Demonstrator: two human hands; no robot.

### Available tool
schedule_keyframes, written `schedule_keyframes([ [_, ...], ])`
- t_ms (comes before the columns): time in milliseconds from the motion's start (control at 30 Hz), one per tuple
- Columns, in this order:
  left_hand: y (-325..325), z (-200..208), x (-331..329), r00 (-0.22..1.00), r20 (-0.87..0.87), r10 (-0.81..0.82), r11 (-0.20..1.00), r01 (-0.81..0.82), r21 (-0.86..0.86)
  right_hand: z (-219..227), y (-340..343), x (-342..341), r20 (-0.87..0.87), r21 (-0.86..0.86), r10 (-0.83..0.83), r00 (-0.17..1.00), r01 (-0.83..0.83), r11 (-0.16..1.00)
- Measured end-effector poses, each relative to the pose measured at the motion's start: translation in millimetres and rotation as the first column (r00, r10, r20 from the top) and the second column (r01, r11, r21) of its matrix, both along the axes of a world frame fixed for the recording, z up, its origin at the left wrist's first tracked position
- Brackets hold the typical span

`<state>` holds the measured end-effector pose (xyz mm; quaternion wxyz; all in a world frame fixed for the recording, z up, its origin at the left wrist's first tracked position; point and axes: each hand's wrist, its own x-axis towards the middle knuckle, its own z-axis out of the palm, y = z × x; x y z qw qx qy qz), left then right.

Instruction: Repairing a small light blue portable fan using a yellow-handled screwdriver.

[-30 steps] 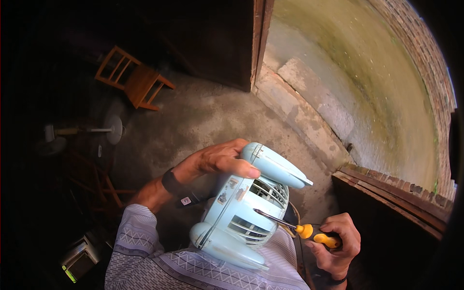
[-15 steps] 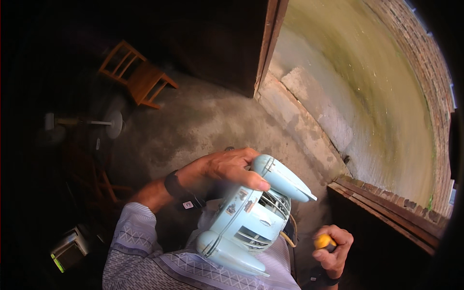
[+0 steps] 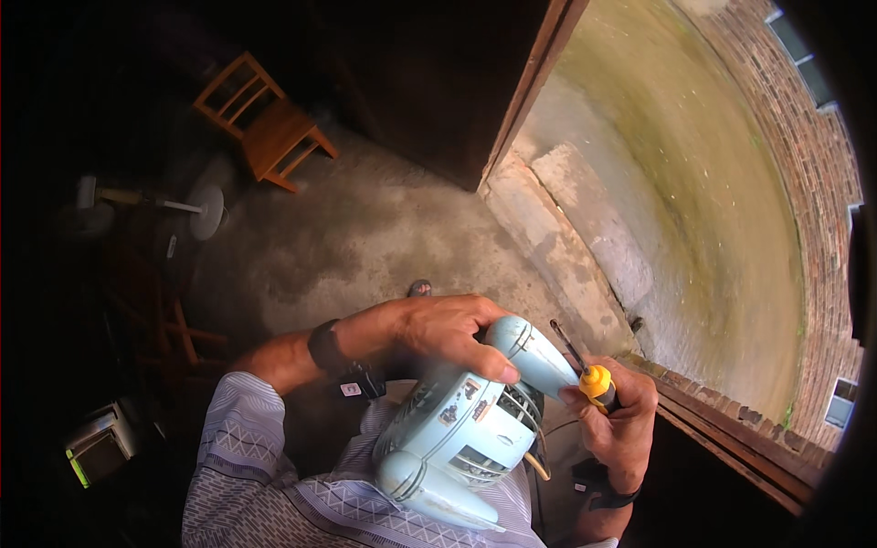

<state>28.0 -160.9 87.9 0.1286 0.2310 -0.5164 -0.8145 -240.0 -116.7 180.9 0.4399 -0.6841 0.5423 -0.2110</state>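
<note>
A light-blue appliance (image 3: pixel 457 429) with slatted vents, worn patches and two long rounded pods rests tilted against my lap. My left hand (image 3: pixel 457 333) grips it near the upper pod (image 3: pixel 523 340), thumb pressed on the casing. In my right hand (image 3: pixel 623 416) is a screwdriver (image 3: pixel 597 382) with a yellow and black handle, its thin shaft pointing up and left. The fingers of that hand are close beside the tapered end of the upper pod; whether they touch it I cannot tell. A tan cord (image 3: pixel 537 464) hangs by the appliance's underside.
A wooden chair (image 3: pixel 279 132) stands at the far left, with a white pedestal fan (image 3: pixel 208 212) nearer. Dark doors (image 3: pixel 516 110) open over a concrete threshold (image 3: pixel 557 228) to wet ground and a brick wall (image 3: pixel 822 173). A boxy item (image 3: pixel 102 447) lies at lower left.
My right hand has risen and moved left to the upper pod's end, turning so the screwdriver's shaft shows. The appliance has shifted slightly lower in my left hand's grip.
</note>
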Motion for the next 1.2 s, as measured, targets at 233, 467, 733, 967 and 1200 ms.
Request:
schedule_keyframes([
  [233,-1.4,-2.9,4.9,0.998,-0.023,-0.054,0.999,0.054,0.004,-0.6,2.5,2.3,0.019,0.007,-0.002,1.000,0.002,1.000],
  [467,1.4,0.1,5.6,0.999,-0.011,-0.037,0.999,0.037,0.012,-4.3,8.1,4.4,0.022,0.009,-0.037,0.999,0.036,0.999],
  [733,14.6,0.7,6.0,0.991,0.007,0.131,0.991,-0.130,-0.041,-13.4,16.5,10.6,0.077,-0.073,-0.078,0.994,0.084,0.994],
  [967,24.6,-0.3,9.0,0.960,-0.006,0.282,0.959,-0.282,-0.032,-14.4,13.0,15.0,0.028,-0.028,-0.093,0.995,0.093,0.995],
  [1200,22.5,-15.5,10.1,0.950,-0.024,0.310,0.948,-0.311,-0.073,-17.6,12.4,16.1,0.028,0.040,-0.150,0.988,0.148,0.988],
])
